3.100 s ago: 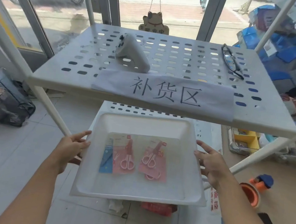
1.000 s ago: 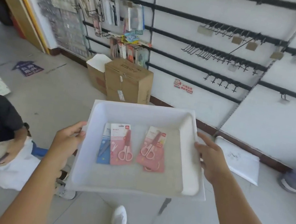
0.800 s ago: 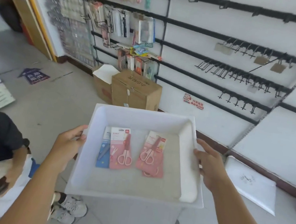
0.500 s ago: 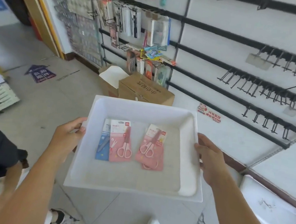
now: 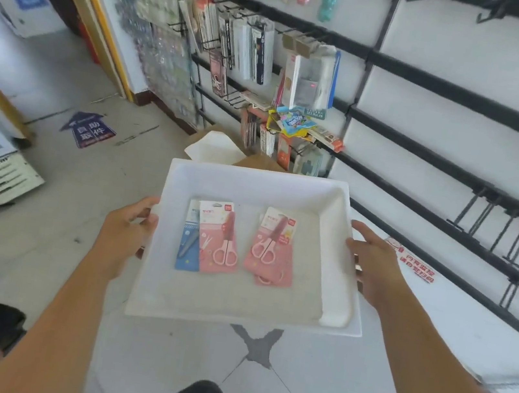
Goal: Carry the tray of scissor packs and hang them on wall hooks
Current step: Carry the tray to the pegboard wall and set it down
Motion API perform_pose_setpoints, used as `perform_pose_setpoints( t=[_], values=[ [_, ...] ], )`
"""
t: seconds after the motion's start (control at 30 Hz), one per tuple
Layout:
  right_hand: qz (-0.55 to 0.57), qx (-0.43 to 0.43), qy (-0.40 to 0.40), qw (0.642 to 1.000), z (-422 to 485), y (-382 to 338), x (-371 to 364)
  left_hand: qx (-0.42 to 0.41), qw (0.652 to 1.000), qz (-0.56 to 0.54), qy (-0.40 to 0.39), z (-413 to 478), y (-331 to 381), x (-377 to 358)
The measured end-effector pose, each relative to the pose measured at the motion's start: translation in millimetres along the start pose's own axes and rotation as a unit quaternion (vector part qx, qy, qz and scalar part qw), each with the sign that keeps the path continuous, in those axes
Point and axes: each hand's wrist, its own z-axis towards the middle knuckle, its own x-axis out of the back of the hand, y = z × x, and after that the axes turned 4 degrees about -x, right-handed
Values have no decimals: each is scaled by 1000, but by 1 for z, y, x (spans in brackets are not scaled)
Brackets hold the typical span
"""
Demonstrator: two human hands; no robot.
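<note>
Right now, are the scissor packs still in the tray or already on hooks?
In the tray. The scissor packs lie flat on its floor, with the left hand and right hand gripping its sides.

The room is bright all over with soft daylight. The white wall [image 5: 480, 37] on the right is so bright that it looks washed out. The tray [image 5: 253, 185] glows white, and its raised right side casts a pale shadow on its gray bottom. The floor [image 5: 80, 202] shines a little. The hanging goods [image 5: 241, 44] at the upper left look smeared and fuzzy. The black rails [image 5: 470, 100] bend and lean near the edges. The scissor packs [image 5: 237, 240] in the middle look sharper.
</note>
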Motion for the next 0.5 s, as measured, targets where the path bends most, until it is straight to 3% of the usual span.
perform_pose_setpoints(
  t=[0.17, 0.5],
  values=[
    [10, -15, 43, 999, 80, -30, -39, -2, 1000, 11, -22, 118, 2, -27],
    [26, -39, 201, 979, 181, -56, -105, -48, 976, 120, -176, 339, 12, -89]
  ],
)
